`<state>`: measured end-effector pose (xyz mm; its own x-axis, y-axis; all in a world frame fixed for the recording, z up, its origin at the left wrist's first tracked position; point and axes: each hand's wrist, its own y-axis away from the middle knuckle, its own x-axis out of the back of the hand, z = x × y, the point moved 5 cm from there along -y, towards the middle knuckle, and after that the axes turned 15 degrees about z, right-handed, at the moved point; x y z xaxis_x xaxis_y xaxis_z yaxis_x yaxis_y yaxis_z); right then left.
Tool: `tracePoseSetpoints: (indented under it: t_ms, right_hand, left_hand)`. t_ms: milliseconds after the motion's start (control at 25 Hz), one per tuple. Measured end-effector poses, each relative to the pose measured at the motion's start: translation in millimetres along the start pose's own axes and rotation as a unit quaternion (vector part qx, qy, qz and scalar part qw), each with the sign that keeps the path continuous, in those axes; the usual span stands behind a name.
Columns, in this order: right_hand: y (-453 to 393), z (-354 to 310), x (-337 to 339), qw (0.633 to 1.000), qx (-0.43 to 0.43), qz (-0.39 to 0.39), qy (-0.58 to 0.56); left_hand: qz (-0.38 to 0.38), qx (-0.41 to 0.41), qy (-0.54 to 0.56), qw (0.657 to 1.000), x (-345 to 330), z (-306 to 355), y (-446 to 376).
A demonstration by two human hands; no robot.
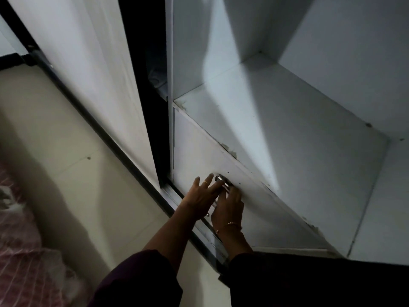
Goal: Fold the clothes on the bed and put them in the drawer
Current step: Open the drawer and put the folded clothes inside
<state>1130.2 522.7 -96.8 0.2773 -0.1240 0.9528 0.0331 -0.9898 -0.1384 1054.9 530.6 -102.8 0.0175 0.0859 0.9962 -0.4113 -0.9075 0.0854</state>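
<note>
Dark sleeves (pixel 141 282) are seen at 6 o'clock. Pink striped bedding (pixel 20 251) is seen at 8 o'clock on the floor side. The left hand (pixel 202 196) is laid with straight, spread fingers against the white drawer front (pixel 194 151). The right hand (pixel 229 207), just at its 3 o'clock, is curled around the metal handle (pixel 222 181); a bracelet is worn at the wrist. The drawer is seen closed, below a bare white shelf (pixel 287 120). A sliding door (pixel 88 74) is placed at 10 o'clock. Clothes are glimpsed dimly in the dark gap (pixel 156 72) at 11 o'clock.
</note>
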Motion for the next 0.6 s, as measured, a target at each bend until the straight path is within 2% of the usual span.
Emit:
tracePoseSetpoints:
  t_ms: [200,320,520,600]
  right_hand:
    - [7.0,10.2,-21.7,0.998,-0.005,-0.053,0.039]
    - [10.4,9.0,-38.4,0.995,-0.013,-0.093,0.037]
    - [5.7,6.5,-46.0,0.995,-0.075,-0.068,-0.019]
    - [4.3,6.2,-42.5,0.992,-0.097,-0.073,-0.025]
  left_hand:
    - [-0.014,-0.023,0.004,1.000,-20.0,-6.0,-4.7]
    - [0.002,-0.030,0.006,1.000,-22.6,-10.2,-13.8]
    - [0.052,0.009,0.058,0.997,-24.7,-2.7,-22.9]
    - [0.042,0.019,0.087,0.995,-17.4,-1.9,-25.9]
